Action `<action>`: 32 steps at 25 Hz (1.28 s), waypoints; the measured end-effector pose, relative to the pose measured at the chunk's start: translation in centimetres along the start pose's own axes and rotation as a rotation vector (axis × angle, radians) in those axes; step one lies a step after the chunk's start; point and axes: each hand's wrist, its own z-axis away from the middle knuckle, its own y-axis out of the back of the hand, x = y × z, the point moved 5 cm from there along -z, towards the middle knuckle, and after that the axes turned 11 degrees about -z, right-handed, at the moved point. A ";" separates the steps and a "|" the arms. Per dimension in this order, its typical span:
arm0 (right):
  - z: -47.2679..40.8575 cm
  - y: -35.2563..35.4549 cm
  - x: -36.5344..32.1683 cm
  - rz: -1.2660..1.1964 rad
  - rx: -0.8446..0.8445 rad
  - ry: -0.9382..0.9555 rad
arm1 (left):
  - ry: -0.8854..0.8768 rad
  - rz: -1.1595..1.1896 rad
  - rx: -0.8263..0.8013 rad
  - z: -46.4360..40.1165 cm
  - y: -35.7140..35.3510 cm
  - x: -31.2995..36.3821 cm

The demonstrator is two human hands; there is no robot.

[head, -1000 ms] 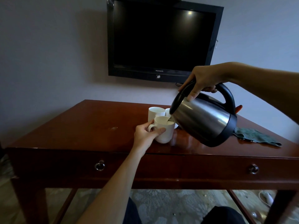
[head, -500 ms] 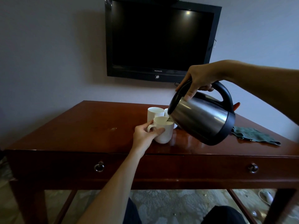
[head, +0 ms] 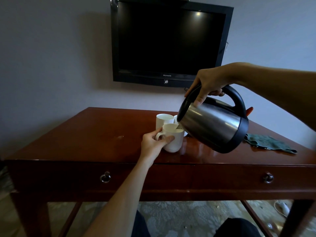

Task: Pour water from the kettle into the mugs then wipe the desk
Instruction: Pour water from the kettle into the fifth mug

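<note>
I see my right hand, gripping the kettle handle, has tipped it steeper, so pouring continues while my left hand clasps the front mug.

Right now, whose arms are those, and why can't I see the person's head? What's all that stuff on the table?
The camera sits on the person's head and looks down, so you see only their two arms. The right hand holds a steel kettle by its black handle and tips the spout over a white mug. The left hand steadies that mug, with a grip at its handle. Another white mug stands just behind. All rest on a wooden desk. A green cloth lies on the right, and a dark TV hangs on the wall.
</note>
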 end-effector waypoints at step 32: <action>-0.4 0.0 -0.3 0.019 -0.015 -0.035 | -0.006 0.015 0.003 0.0 0.0 0.1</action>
